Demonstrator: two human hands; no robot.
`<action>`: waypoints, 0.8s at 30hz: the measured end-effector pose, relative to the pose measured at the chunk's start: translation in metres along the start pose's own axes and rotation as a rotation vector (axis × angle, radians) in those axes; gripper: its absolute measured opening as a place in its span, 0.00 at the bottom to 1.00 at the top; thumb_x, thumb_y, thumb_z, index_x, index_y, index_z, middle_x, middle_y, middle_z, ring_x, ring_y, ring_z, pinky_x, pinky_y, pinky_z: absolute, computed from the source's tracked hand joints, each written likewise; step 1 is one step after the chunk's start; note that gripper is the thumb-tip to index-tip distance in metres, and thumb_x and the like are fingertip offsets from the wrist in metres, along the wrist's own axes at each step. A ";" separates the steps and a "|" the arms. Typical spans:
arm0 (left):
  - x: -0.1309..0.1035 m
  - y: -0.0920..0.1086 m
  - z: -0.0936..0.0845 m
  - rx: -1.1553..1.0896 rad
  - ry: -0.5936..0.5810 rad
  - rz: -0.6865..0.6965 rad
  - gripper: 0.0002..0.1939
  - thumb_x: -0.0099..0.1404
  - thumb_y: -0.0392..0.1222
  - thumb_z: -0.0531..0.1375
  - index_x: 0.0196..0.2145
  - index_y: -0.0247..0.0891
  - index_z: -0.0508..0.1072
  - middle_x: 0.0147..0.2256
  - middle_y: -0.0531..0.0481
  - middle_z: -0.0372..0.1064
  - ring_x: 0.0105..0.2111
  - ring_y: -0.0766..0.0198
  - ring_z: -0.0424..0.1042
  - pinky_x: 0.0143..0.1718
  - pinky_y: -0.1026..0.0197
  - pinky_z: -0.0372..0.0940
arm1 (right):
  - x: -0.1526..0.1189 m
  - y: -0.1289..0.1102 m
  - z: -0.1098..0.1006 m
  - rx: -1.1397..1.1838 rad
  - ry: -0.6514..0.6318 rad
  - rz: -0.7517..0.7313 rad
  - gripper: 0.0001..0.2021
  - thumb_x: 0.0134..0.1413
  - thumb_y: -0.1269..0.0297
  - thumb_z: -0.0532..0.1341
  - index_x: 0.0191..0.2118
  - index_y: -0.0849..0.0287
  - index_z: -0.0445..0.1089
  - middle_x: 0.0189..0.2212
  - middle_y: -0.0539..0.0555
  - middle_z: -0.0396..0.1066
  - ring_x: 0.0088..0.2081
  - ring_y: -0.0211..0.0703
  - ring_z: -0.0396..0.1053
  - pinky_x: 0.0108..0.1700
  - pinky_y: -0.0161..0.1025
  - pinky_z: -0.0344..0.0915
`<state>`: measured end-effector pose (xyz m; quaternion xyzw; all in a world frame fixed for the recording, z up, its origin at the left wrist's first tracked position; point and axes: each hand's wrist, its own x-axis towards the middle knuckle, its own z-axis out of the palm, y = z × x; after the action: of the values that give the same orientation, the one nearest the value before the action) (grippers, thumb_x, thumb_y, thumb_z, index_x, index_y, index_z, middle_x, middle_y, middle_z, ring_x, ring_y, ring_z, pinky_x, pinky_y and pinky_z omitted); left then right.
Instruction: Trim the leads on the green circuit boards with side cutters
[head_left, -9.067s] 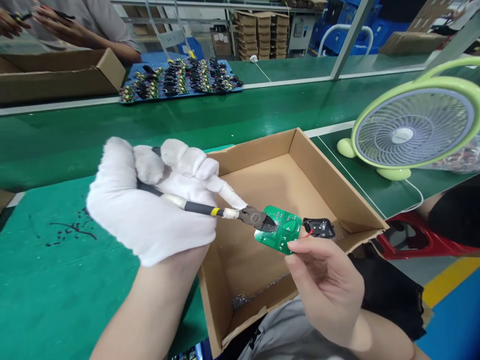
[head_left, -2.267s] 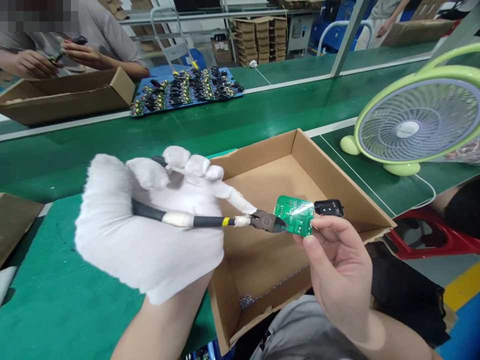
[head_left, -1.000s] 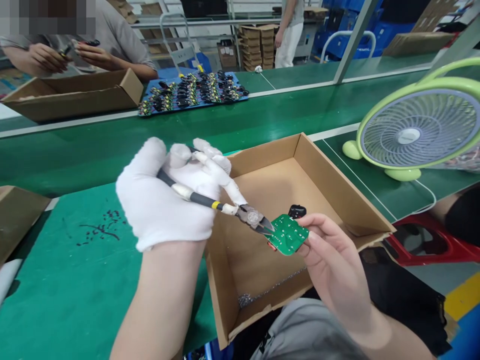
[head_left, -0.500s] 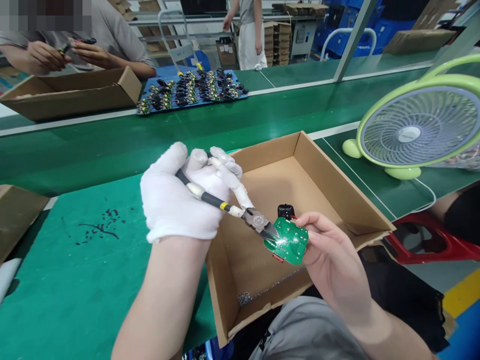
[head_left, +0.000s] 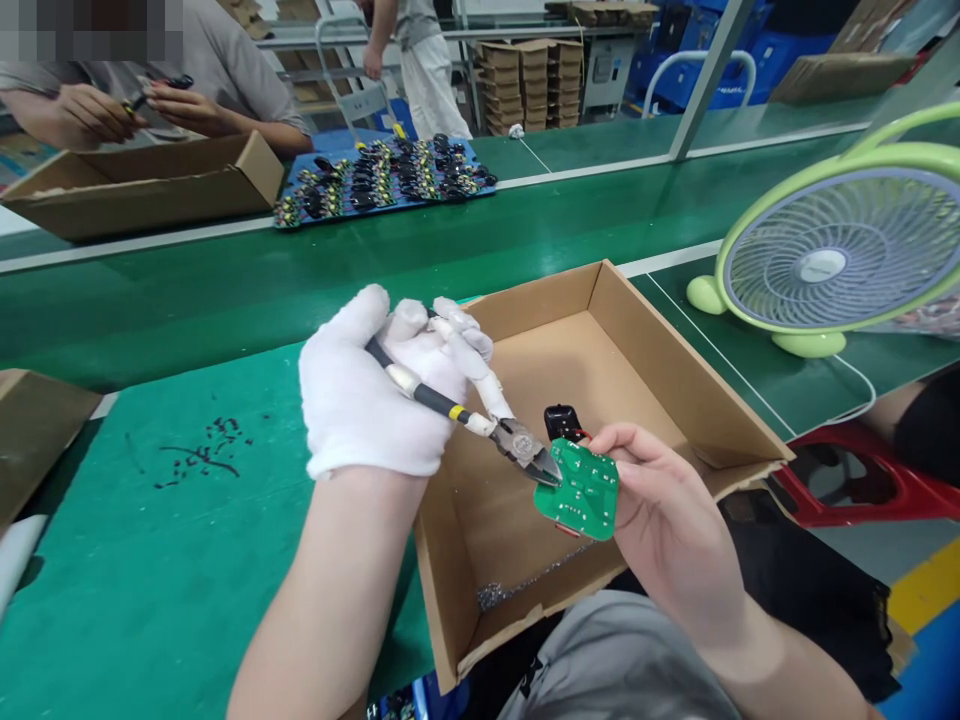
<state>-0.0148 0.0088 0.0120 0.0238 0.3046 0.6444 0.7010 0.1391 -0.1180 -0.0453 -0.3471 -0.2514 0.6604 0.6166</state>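
In a white glove, my left hand (head_left: 382, 385) is wrapped round the handles of diagonal cutters (head_left: 517, 442). Their jaws rest at the left part of a green circuit board (head_left: 581, 492). Bare, my right hand (head_left: 664, 500) pinches that board by its right edge between thumb and fingers. Small solder points dot the face turned up to me. A black component (head_left: 561, 422) sticks out past the board's far edge, with a red wire beside it. Both hands are above an open cardboard box (head_left: 540, 370), where small metal clippings (head_left: 491, 597) lie along the near side.
Black scraps (head_left: 202, 455) lie on the green mat (head_left: 150, 560) at left. A green fan (head_left: 825, 260) stands at right. Across the bench, a blue tray (head_left: 382, 205) carries many assembled boards, near a co-worker (head_left: 225, 80) behind another cardboard box (head_left: 142, 195). Another person walks behind.
The cutters and my left hand have shifted slightly right, and the jaws look closer together. The board has tilted a little, showing its face more. The person behind has moved left.
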 end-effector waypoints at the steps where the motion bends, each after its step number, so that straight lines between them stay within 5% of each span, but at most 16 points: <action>1: 0.000 0.000 -0.001 0.008 -0.017 0.006 0.15 0.68 0.42 0.53 0.25 0.40 0.53 0.22 0.51 0.59 0.24 0.62 0.68 0.24 0.59 0.67 | 0.000 0.001 0.000 0.002 0.008 -0.012 0.04 0.59 0.64 0.67 0.38 0.57 0.78 0.29 0.51 0.77 0.30 0.40 0.75 0.37 0.36 0.76; 8: -0.004 0.006 -0.003 0.068 -0.123 0.100 0.16 0.69 0.42 0.53 0.24 0.41 0.53 0.23 0.51 0.58 0.26 0.60 0.70 0.26 0.57 0.68 | -0.002 0.005 0.002 -0.022 0.008 -0.102 0.03 0.60 0.64 0.68 0.39 0.56 0.80 0.33 0.50 0.78 0.33 0.35 0.74 0.38 0.28 0.73; 20: -0.007 0.007 -0.003 0.047 -0.141 0.102 0.17 0.69 0.40 0.53 0.24 0.42 0.51 0.21 0.51 0.60 0.25 0.59 0.71 0.24 0.55 0.69 | -0.003 0.006 0.002 -0.151 0.047 -0.155 0.03 0.61 0.65 0.65 0.39 0.55 0.78 0.33 0.53 0.78 0.33 0.42 0.75 0.35 0.35 0.75; 24: -0.007 0.012 -0.005 0.008 -0.157 0.222 0.16 0.70 0.38 0.51 0.25 0.41 0.51 0.21 0.53 0.59 0.25 0.60 0.71 0.24 0.56 0.70 | -0.009 0.014 -0.002 -0.371 0.054 -0.368 0.09 0.67 0.70 0.58 0.44 0.52 0.76 0.40 0.53 0.77 0.44 0.43 0.76 0.46 0.36 0.74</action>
<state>-0.0279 0.0027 0.0159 0.1105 0.2467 0.7129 0.6470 0.1318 -0.1285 -0.0556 -0.4200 -0.4106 0.4702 0.6587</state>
